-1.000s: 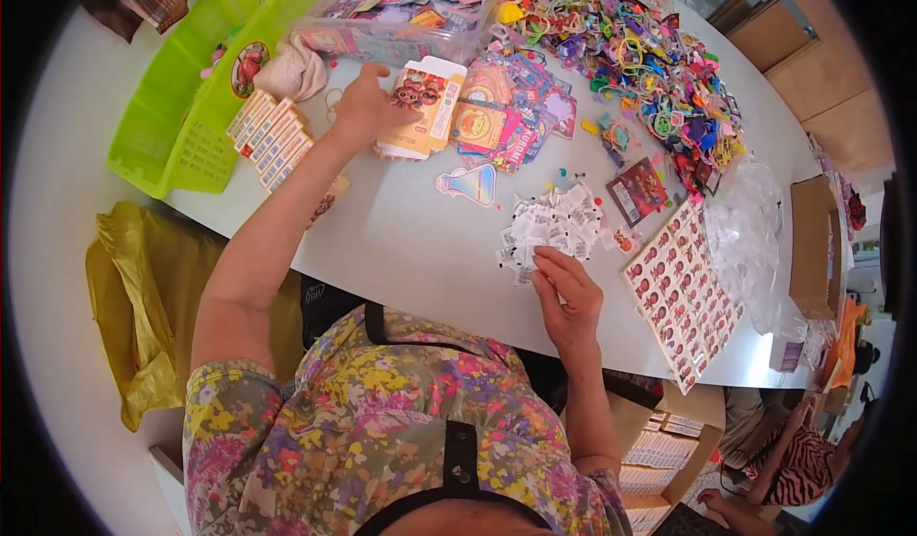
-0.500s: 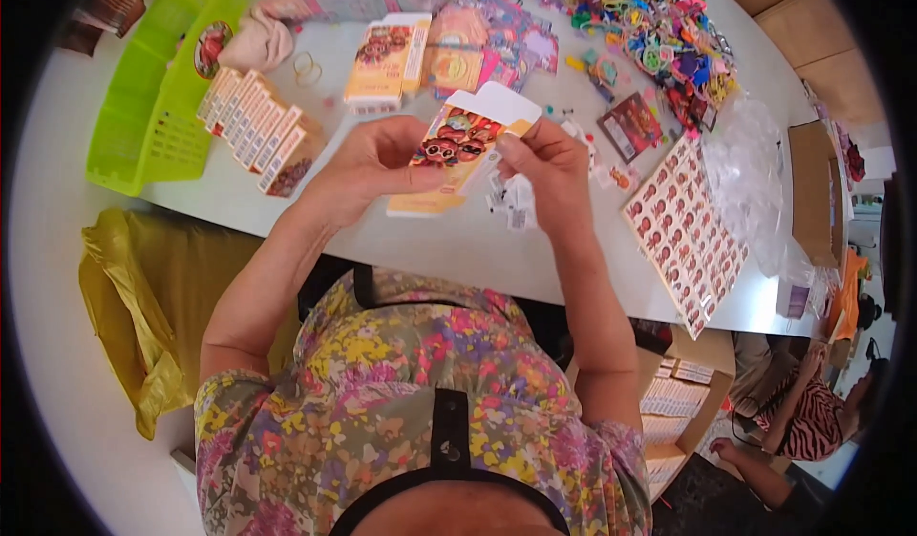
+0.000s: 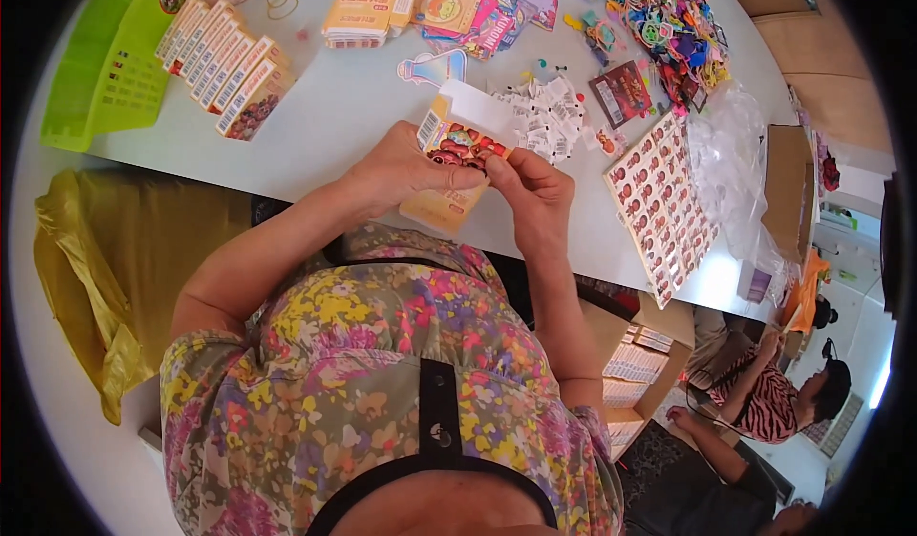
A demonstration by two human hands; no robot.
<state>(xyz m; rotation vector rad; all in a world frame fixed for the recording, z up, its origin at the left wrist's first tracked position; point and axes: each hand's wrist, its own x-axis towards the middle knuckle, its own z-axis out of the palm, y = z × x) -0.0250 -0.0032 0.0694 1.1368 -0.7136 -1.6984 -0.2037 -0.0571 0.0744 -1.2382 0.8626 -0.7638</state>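
Note:
A small yellow-orange carton (image 3: 441,213) with a cartoon print is held over the table's near edge. Its white end flap (image 3: 475,108) stands up at the far end, and a barcoded side panel shows. My left hand (image 3: 413,175) is closed around the carton from the left, thumb across the printed face. With thumb and fingers pinched, my right hand (image 3: 537,197) grips the carton's right edge. Just beyond lie small white printed slips (image 3: 552,120) in a loose heap. A blue-and-white flask-shaped card (image 3: 432,68) lies past the flap.
A row of similar cartons (image 3: 244,92) stands at the left beside a green basket (image 3: 115,87). Flat cartons (image 3: 368,6) and colourful cards (image 3: 492,10) lie farther back. On the right are trinkets (image 3: 659,30), a sticker sheet (image 3: 659,206) and clear plastic bags (image 3: 735,173). Other people sit at right.
My head view has shifted, so the table appears higher and farther left. The carton has turned in my hands, showing its barcoded side panel. Both hands keep hold of it.

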